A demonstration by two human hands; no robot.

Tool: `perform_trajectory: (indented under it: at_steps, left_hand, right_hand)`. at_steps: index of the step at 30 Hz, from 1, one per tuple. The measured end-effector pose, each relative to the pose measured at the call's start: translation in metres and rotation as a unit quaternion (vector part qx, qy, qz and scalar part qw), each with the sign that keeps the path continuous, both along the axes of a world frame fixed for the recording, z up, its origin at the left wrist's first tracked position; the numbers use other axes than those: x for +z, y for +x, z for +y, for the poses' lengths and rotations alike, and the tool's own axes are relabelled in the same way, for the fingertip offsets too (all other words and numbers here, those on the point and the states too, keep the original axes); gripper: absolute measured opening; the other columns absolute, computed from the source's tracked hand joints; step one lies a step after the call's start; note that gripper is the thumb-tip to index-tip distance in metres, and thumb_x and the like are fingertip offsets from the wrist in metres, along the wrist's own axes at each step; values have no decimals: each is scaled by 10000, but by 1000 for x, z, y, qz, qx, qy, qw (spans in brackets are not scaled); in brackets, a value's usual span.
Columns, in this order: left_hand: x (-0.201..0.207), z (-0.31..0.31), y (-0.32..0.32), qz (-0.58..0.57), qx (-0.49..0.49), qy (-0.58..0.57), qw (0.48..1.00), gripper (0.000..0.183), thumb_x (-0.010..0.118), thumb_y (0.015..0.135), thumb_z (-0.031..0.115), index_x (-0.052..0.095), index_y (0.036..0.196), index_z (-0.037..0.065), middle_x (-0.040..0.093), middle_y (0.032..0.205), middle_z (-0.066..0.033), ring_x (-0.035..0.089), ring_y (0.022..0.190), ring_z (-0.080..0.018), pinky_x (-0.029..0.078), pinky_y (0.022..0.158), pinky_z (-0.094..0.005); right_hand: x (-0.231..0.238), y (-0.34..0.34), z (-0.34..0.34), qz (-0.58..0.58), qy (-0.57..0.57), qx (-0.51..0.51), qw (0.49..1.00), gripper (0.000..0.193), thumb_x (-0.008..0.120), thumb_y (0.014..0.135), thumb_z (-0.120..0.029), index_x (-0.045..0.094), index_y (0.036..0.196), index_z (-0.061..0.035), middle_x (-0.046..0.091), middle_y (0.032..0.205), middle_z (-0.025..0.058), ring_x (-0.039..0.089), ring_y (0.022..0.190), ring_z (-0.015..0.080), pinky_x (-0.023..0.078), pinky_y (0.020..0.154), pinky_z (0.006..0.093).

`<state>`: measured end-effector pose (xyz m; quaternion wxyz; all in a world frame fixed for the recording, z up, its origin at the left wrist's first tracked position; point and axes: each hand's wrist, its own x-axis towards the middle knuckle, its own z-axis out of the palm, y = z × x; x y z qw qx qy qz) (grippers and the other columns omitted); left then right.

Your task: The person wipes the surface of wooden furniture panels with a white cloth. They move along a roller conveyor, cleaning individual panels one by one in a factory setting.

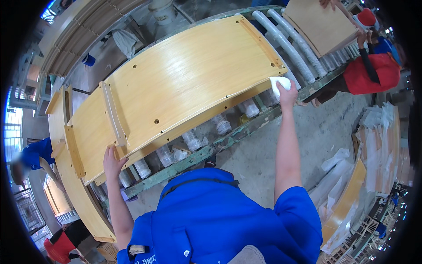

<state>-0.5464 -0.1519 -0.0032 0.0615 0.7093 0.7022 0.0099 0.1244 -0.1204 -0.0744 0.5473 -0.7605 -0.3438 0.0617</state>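
A long varnished wooden panel (189, 66) lies across a roller conveyor in front of me, with small dark holes in its face. Two wooden cleats cross it, one cleat (113, 113) towards the left and another (260, 42) near the right end. My right hand (288, 93) is closed on a white cloth (280, 82), which touches the panel's near right corner. At the near edge, beside the lower end of the left cleat, my left hand (113, 163) rests on the panel with fingers partly bent; I see nothing held in it.
Plastic-wrapped rollers (222, 124) sit in a green conveyor frame (176, 169). A second wooden panel (83, 193) lies at the left. Workers in red (373, 72) handle a board (318, 22) at far right; a person in blue (37, 154) works at left. Wrapped panels (378, 145) stand at right.
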Motion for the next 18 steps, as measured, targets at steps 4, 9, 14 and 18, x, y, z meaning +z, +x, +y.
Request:
perform_trajectory:
  at_steps: [4, 9, 14, 18]
  left_hand:
    - [1, 3, 4, -14, 13, -20, 1000, 762, 827, 574, 248, 491, 1231, 56, 509, 1262, -181, 495, 1165, -351, 434, 970, -413]
    - [3, 5, 6, 4, 29, -48, 998, 779, 832, 570, 254, 487, 1238, 49, 488, 1301, -205, 476, 1199, -362, 424, 989, -417]
    - [4, 3, 5, 2, 32, -40, 999, 778, 833, 564, 254, 491, 1233, 50, 493, 1292, -217, 467, 1212, -365, 419, 998, -418]
    - [4, 7, 9, -8, 30, -48, 998, 777, 833, 562, 253, 493, 1230, 52, 494, 1289, -222, 463, 1219, -364, 419, 1000, -419]
  right_hand:
    - [-4, 34, 7, -42, -15, -42, 998, 475, 813, 676, -228, 606, 1029, 13, 665, 918, 172, 641, 832, 272, 494, 756, 361]
    - [-3, 53, 11, -12, -4, -20, 1000, 421, 805, 678, -241, 613, 979, -18, 670, 905, 152, 645, 832, 281, 491, 753, 375]
    - [-1, 51, 12, -62, -57, -33, 996, 392, 802, 679, -232, 615, 959, -32, 672, 893, 133, 647, 830, 277, 491, 747, 374]
    - [-1, 61, 11, -43, -26, -31, 998, 394, 801, 679, -211, 617, 975, -28, 671, 899, 141, 648, 828, 265, 494, 749, 366]
